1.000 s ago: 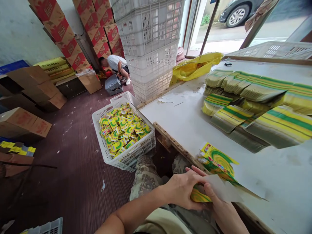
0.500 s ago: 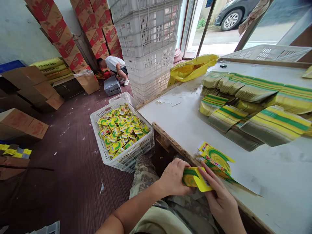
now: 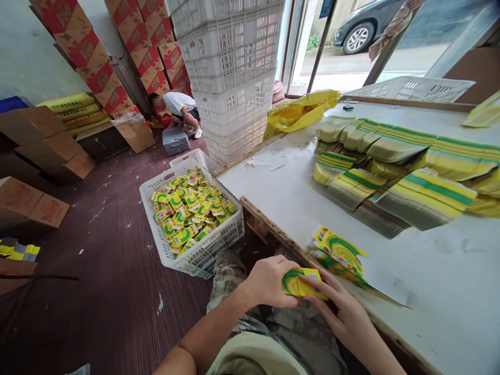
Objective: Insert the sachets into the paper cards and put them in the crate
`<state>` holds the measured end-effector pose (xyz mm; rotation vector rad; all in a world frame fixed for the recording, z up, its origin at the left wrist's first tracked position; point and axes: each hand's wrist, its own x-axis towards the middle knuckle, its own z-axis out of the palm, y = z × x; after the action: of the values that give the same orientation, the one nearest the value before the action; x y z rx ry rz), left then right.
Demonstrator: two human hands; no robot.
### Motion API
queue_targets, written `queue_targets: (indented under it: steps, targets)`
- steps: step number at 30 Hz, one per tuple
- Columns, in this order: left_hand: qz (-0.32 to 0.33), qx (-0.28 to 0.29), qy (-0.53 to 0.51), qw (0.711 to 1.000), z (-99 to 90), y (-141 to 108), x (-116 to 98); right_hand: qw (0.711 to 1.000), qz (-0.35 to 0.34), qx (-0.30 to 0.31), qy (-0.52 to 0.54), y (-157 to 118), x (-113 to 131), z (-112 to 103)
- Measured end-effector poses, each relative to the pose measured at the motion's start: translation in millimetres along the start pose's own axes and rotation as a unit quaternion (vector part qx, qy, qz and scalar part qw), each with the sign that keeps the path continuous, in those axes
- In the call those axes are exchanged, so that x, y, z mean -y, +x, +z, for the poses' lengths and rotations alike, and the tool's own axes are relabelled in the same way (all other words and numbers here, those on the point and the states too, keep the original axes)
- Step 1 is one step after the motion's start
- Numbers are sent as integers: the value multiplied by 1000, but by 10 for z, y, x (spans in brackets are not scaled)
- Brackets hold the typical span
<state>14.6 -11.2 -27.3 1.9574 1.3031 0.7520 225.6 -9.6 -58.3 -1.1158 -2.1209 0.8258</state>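
- A white-topped table [image 3: 250, 182] with a rough wooden edge strip [image 3: 279, 229] is standing in front of you, its surface showing torn, peeling patches.
- Dense bundles of flat yellow-and-green printed card [image 3: 425, 195] are lying across its far side; a smaller pile of yellow-and-green printed card blanks [image 3: 339, 255] is resting by the near edge, beside your right hand [image 3: 344, 307].
- A crumpled yellow plastic sheet [image 3: 302, 112] is lying at the table's far corner, next to a tall stack of white slatted plastic crates [image 3: 234, 62].
- On the dark reddish-brown floor [image 3: 113, 224], a white plastic crate [image 3: 158, 247] is holding a heap of small yellow-and-green cartons [image 3: 191, 208].
- Further back, a person in a white top [image 3: 177, 104] is crouching by a grey plastic crate [image 3: 175, 140], near stacked brown-and-red cardboard boxes [image 3: 89, 49].
- The small yellow-and-green cardboard carton [image 3: 292, 283] is sitting between your hands, above your lap; it is showing green curved bands and a yellow end.
- Your left hand [image 3: 265, 284] is gripping one end, thumb below and fingers above.
- Your right hand is closing around the other end, fingers pressing its yellow face.
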Motion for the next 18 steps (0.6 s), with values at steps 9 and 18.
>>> queue_targets:
  steps: [9, 18]
  targets:
    - [-8, 26, -16, 999, -104, -10, 15, 997, -11, 79, 22, 96, 82, -129]
    - [-92, -106, 44, 989, -470, 4, 213, 993, 59, -89, -40, 49, -57, -56]
